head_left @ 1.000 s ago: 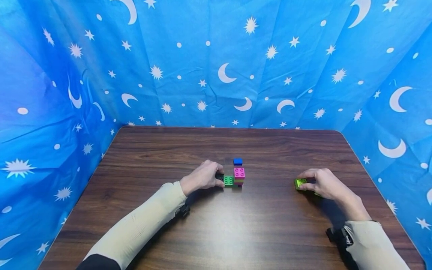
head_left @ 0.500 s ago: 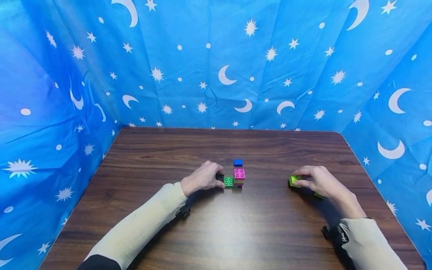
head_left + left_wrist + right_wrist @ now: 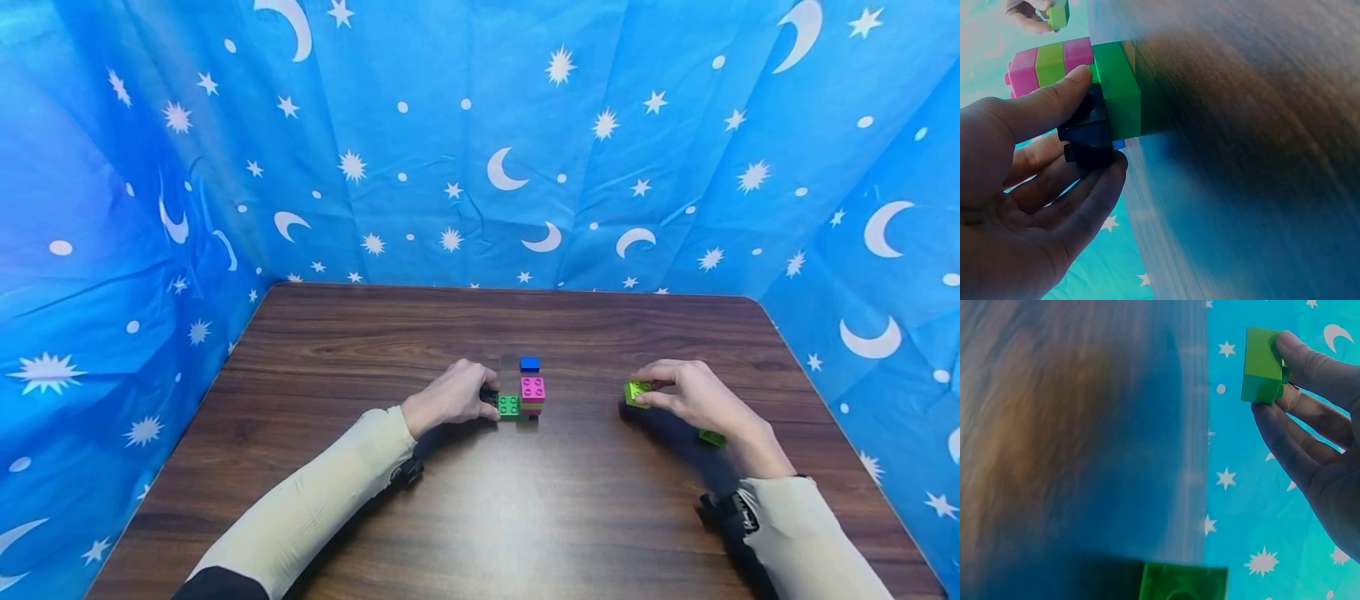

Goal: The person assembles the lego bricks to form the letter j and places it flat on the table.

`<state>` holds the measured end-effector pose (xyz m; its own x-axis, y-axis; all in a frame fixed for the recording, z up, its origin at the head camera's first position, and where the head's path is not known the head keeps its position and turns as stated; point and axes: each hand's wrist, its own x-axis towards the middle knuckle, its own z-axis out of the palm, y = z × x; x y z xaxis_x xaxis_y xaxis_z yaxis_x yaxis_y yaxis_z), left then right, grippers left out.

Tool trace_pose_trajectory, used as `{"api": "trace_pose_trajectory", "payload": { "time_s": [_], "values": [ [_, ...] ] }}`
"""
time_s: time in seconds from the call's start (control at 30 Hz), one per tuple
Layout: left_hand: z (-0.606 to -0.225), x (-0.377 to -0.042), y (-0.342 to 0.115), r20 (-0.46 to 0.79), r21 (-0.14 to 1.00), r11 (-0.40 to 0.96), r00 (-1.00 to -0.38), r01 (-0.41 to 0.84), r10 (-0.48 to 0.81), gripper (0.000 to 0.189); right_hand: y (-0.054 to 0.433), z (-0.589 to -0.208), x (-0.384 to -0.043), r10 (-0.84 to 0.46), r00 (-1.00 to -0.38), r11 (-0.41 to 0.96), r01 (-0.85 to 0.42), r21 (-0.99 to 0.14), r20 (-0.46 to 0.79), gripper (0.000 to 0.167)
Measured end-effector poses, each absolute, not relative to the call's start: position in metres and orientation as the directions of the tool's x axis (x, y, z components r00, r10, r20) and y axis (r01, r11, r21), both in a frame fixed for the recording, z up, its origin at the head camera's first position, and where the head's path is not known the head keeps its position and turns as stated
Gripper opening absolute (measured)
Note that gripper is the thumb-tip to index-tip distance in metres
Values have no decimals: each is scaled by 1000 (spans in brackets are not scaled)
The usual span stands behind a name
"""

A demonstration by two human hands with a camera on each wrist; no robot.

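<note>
My left hand (image 3: pixel 453 392) holds a black toy brick (image 3: pixel 1094 134) between thumb and fingers. This brick touches a green brick (image 3: pixel 508 406); whether they are joined is hidden. On the green brick's right part rises a stack with a pink brick (image 3: pixel 532 388) on top, a lime brick (image 3: pixel 1050 64) in the middle and a darker pink brick (image 3: pixel 1077 53) below. With thumb and fingertips, my right hand (image 3: pixel 701 404) pinches a lime-green brick (image 3: pixel 1262 365) raised above the table. Below that wrist, another green brick (image 3: pixel 712 437) lies on the table.
A blue brick (image 3: pixel 529 364) sits just behind the pink stack. The brown wood-grain table (image 3: pixel 375 333) is bordered at the back and sides by a blue cloth (image 3: pixel 420 200) with moons and stars.
My right hand has lifted the lime-green brick and carried it left, bringing the other green brick into fuller view. My left hand keeps its hold in the same place.
</note>
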<state>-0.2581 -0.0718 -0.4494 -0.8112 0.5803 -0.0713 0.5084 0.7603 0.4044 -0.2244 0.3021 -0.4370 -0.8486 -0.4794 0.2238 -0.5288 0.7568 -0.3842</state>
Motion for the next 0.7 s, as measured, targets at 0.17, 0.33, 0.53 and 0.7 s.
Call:
{"api": "trace_pose_trajectory", "payload": {
  "time_s": [0.17,0.33,0.53,0.7],
  "values": [
    [-449,-257,-72,-71,401,762,-812,509,579,40,292,-434,-228,-493,-837,743,-547,-384,237,25],
    [-450,-258,-72,-75,411,758,-810,507,582,37,283,-429,-230,-506,-830,727,-557,-402,235,25],
    [-454,-260,-72,-59,399,752,-803,525,593,33,274,-423,-234,-519,-821,707,-568,-421,237,26],
    [-454,-261,-72,-61,402,752,-805,522,591,34,267,-420,-236,-527,-809,691,-586,-423,260,25]
  ]
}}
